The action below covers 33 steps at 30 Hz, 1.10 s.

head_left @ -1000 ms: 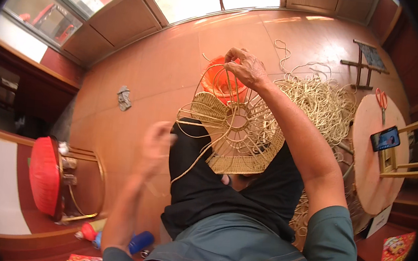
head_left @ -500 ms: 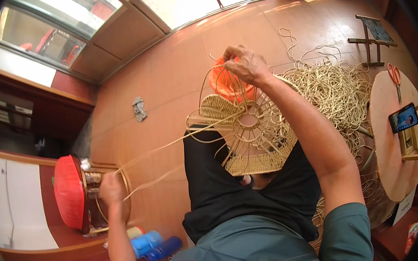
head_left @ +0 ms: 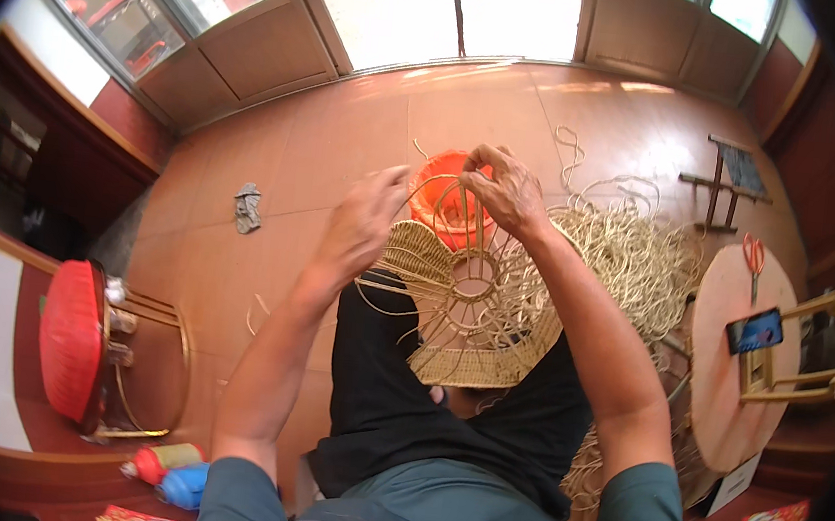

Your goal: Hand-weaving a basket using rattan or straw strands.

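A partly woven piece of straw-coloured cord, with a ring at its centre and spokes spreading out, rests between my knees. At its far side my right hand is closed, its fingertips pinching loops of the cord. To the left of those loops, my left hand is raised over the woven edge. Its fingers look curled in but are blurred, and what lies in them is hidden. Just beyond the weaving, an orange bucket stands on the floor, partly covered by the loops and my right hand.
To the right lies a big heap of loose cord. Past it are a folding stool and a round board with orange-handled scissors and a phone. A red-seated chair stands at left; a grey rag lies on the floor.
My left hand has come from far out at the lower left, where it drew strands taut, up beside the weaving. The strands have slackened. My right hand keeps its pinch; the view has shifted.
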Tool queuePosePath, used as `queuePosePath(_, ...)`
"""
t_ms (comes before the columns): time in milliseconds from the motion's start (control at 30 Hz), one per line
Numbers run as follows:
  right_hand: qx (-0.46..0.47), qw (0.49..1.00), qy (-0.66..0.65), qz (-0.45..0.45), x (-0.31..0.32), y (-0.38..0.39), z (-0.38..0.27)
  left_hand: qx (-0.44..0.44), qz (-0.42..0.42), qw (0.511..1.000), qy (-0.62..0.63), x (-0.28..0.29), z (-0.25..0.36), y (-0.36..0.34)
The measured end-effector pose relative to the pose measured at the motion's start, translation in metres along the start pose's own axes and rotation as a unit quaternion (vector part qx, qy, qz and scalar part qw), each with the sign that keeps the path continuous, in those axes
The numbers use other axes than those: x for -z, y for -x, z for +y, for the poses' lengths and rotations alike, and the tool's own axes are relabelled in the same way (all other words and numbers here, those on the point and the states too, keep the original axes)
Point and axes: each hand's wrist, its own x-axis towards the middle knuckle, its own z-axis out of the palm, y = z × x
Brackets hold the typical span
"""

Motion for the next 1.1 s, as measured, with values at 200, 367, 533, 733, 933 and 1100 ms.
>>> queuePosePath(200,-0.016,1.0,0.001,-0.008,0.007,0.004,-0.001,0.046,-0.123,0.984,0.122,-0.044,-0.016,-0.056)
queuePosePath(367,-0.032,0.999,-0.014,-0.019,0.01,0.006,-0.004,-0.023,-0.088,0.996,0.02,-0.052,-0.009,-0.075)
queuePosePath(533,-0.016,0.998,-0.05,-0.019,0.005,0.004,0.004,0.098,-0.206,0.881,0.415,-0.096,-0.067,-0.071)
queuePosePath(733,0.013,0.999,-0.029,0.003,0.002,0.005,0.014,0.262,-0.368,0.768,0.454,-0.079,-0.065,-0.053)
queuePosePath(933,0.022,0.998,0.004,0.064,0.0,0.022,-0.005,0.285,-0.482,0.729,0.394,-0.076,-0.062,-0.048)
queuePosePath(1100,0.08,0.979,-0.073,0.173,-0.017,0.122,-0.026,0.358,-0.509,0.694,0.363,-0.073,-0.055,-0.046)
